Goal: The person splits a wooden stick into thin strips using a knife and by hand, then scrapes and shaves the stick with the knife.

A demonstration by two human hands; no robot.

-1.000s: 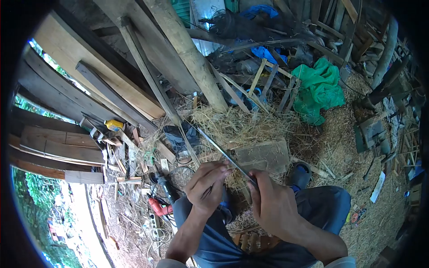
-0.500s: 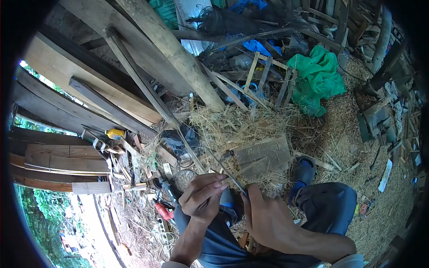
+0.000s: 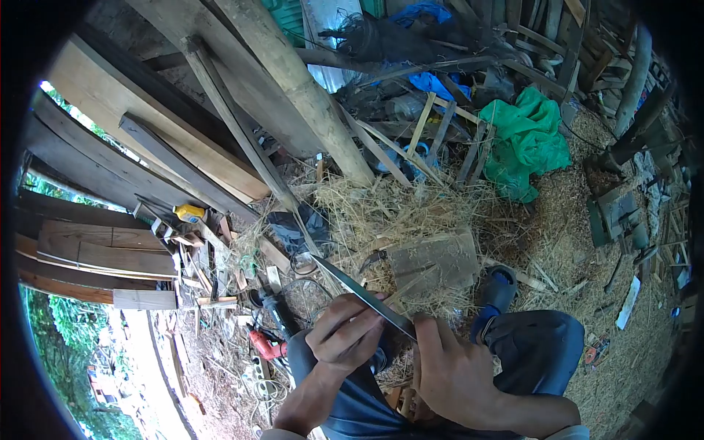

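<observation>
A long pointed blade lies diagonally between my hands, its broad face showing and its tip toward the upper left. My right hand is closed round its lower end, with the thumb side against the blade. My left hand has its fingers bent and pressed together at the middle of the blade. A thin pale strip sticks out beyond the left fingertips. The handle is hidden in my right hand.
A flat board lies on straw past my hands. A red power tool and a dark grinder-like tool are at the left. Planks lean further left; a green sheet lies at the upper right.
The blade has turned from edge-on to show its broad face. Both hands have shifted slightly lower in the view than a second ago, still at the blade.
</observation>
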